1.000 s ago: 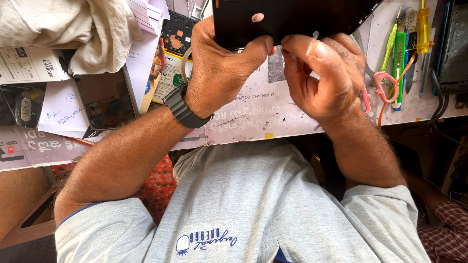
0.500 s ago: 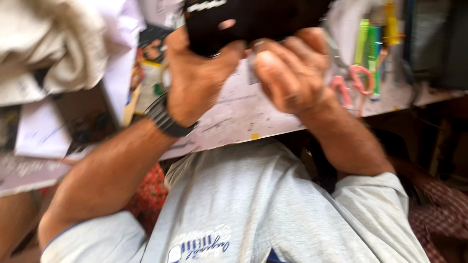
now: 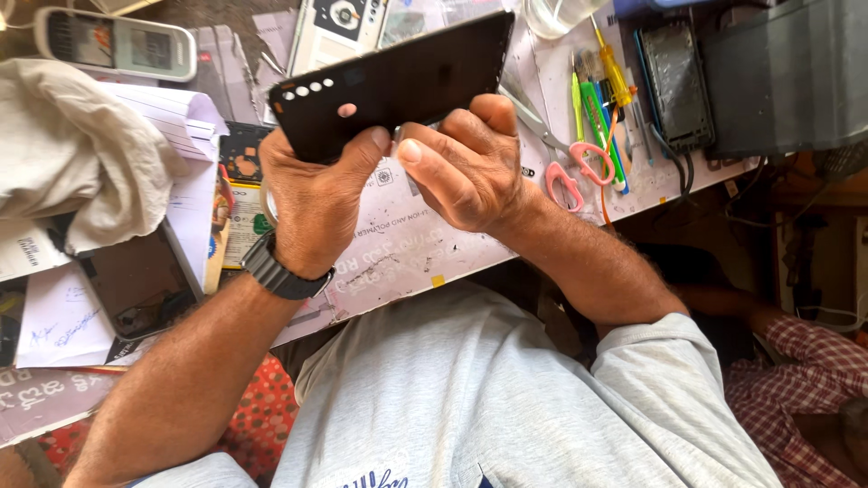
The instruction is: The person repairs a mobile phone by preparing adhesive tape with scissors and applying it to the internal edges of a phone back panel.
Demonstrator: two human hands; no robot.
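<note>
Head view: black phone (image 3: 398, 81) gripped between left hand (image 3: 312, 203) and right hand (image 3: 466, 167).

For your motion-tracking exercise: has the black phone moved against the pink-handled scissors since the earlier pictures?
Cannot tell: the head camera itself shifted. The black phone lies up-left of the pink-handled scissors, much as before, held by the left hand and right hand.

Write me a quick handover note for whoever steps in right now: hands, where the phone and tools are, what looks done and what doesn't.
Left hand: grips the black phone from below, back cover facing the camera, raised above the workbench.
Right hand: fingers curled at the phone's lower edge, thumb beside the left thumb.
Tools: pink-handled scissors and yellow screwdriver lie on the bench, untouched.
Done: phone is picked up; back cover looks still on.
Left: whether any edge has been opened cannot be told.
</note>
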